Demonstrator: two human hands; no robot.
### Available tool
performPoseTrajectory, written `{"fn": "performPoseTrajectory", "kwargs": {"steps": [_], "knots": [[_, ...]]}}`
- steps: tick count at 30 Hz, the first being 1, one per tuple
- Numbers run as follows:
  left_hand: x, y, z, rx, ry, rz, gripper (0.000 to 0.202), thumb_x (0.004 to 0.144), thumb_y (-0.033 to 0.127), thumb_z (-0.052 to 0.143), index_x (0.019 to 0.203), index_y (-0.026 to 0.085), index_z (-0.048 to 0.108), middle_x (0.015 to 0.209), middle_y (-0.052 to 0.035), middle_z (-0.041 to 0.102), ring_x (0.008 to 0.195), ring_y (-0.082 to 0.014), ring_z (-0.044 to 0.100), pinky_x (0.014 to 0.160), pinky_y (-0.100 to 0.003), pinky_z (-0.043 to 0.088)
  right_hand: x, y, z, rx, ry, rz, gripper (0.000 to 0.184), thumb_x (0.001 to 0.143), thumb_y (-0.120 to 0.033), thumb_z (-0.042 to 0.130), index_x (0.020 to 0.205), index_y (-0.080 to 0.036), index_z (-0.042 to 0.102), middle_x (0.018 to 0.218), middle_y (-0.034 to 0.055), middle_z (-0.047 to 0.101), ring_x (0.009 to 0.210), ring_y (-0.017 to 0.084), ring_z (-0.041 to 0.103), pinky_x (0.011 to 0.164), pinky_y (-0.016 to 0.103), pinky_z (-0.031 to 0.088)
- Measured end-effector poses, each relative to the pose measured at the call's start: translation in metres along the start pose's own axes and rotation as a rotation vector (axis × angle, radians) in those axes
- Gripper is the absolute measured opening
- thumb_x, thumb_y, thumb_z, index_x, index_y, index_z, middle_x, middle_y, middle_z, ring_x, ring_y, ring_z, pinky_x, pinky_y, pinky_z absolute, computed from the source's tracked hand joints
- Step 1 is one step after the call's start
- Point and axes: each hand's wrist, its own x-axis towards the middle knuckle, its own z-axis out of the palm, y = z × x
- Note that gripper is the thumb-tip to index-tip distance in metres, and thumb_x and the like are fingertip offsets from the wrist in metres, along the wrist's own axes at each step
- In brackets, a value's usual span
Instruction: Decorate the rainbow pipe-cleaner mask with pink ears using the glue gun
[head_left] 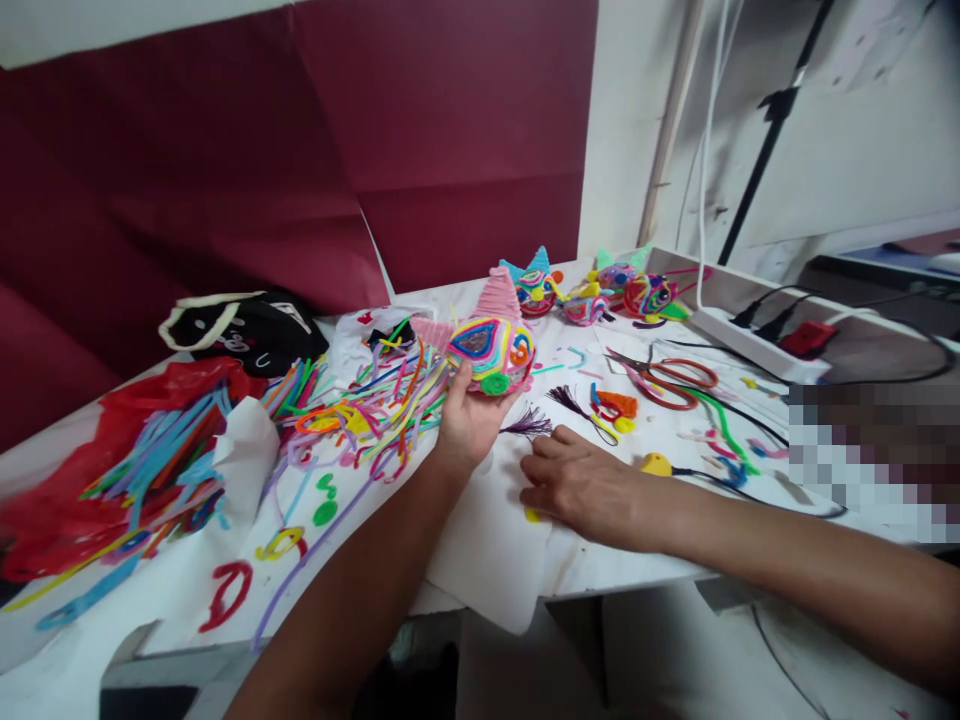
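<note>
Left hand (471, 415): curved part-way closed around the lower edge of the fish craft (491, 350); supporting it from below, with the thumb raised along the near side;
Fish craft: resting in the left grip; banded in many colours, with pink tail fins pointing up and off to the left, and a green disc (495, 384) just above the palm;
Right hand (581, 482): lowered to the right of the left grip, with fingers curled down; cannot tell whether pinching anything;
Purple tassel (529, 424): lying between the hands, just right of the left grip;
Dark tassel (568, 402): lying just beyond the right hand;
Scissors (649, 370): lying farther beyond the right hand and to its right;
Pipe cleaners (409, 400): heaped just left of the left grip;
Red plastic bag (67, 490): spread well left of the left grip;
Blue-tailed fish (535, 288): standing well beyond both hands
</note>
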Motion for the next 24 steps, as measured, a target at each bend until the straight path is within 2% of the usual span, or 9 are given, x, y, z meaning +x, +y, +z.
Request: {"fn": "performPoseTrajectory", "kwargs": {"steps": [5,7,9,12,15,18,21,24], "knots": [[0.0,0.002,0.001,0.002,0.012,-0.003,0.043,0.092,0.035,0.054,0.135,0.027,0.053,0.144,-0.0075,0.055,0.139,-0.0305,0.043,0.113,-0.058,0.032,0.005,-0.001,0.003,-0.015,0.039,-0.045,0.019,0.093,-0.022,0.06,0.074,-0.02,0.065,0.082,0.0047,0.063,0.085,0.022,0.048,0.073,0.038,0.031],[0.0,0.002,0.002,0.004,0.018,-0.003,0.044,0.093,0.035,0.053,0.136,0.028,0.052,0.145,-0.0073,0.054,0.139,-0.0306,0.042,0.113,-0.059,0.032,0.004,0.0,-0.002,0.075,0.048,-0.038,0.016,0.091,-0.022,0.062,0.076,-0.019,0.065,0.082,0.0052,0.063,0.086,0.021,0.05,0.074,0.036,0.035],[-0.001,0.003,0.002,-0.002,0.022,-0.004,0.045,0.093,0.036,0.053,0.137,0.029,0.051,0.146,-0.0069,0.052,0.14,-0.0311,0.041,0.113,-0.06,0.031,-0.001,0.005,-0.011,0.264,0.105,-0.021,0.013,0.091,-0.02,0.06,0.08,-0.018,0.067,0.082,0.0052,0.063,0.085,0.019,0.053,0.075,0.033,0.039],[-0.002,0.003,0.004,-0.018,0.03,-0.006,0.046,0.094,0.036,0.052,0.14,0.033,0.048,0.148,-0.0053,0.05,0.141,-0.0315,0.039,0.113,-0.062,0.03,-0.01,0.018,-0.027,0.557,0.32,0.108,0.013,0.093,-0.019,0.056,0.089,-0.016,0.067,0.084,0.0049,0.064,0.079,0.016,0.057,0.071,0.027,0.044],[-0.005,0.002,0.005,-0.031,0.044,-0.016,0.048,0.095,0.037,0.05,0.142,0.035,0.045,0.149,-0.0046,0.049,0.143,-0.0318,0.036,0.113,-0.064,0.028,-0.017,0.038,-0.037,0.709,0.602,0.34,0.015,0.092,-0.03,0.059,0.087,-0.018,0.066,0.08,0.0026,0.064,0.071,0.014,0.057,0.065,0.026,0.044],[-0.007,-0.002,0.004,-0.056,0.019,-0.066,0.049,0.095,0.042,0.048,0.144,0.037,0.042,0.152,-0.0041,0.046,0.144,-0.0319,0.033,0.115,-0.064,0.024,-0.018,0.057,-0.036,0.881,0.84,0.503,0.022,0.09,-0.04,0.062,0.085,-0.019,0.064,0.073,-0.0004,0.063,0.065,0.013,0.055,0.061,0.026,0.044],[-0.009,-0.008,0.002,-0.061,0.02,-0.105,0.051,0.095,0.045,0.047,0.145,0.04,0.039,0.153,-0.0017,0.044,0.145,-0.031,0.031,0.118,-0.063,0.019,-0.017,0.068,-0.028,1.006,0.965,0.561,0.026,0.086,-0.045,0.064,0.085,-0.019,0.064,0.072,-0.0009,0.062,0.064,0.013,0.055,0.058,0.026,0.044],[-0.011,-0.013,0.001,-0.036,0.04,-0.149,0.052,0.096,0.043,0.046,0.147,0.039,0.037,0.153,-0.0012,0.044,0.146,-0.0305,0.028,0.119,-0.061,0.019,-0.017,0.072,-0.022,1.0,0.977,0.581,0.026,0.086,-0.045,0.064,0.084,-0.019,0.065,0.072,-0.0006,0.063,0.063,0.013,0.055,0.057,0.025,0.044]]}}
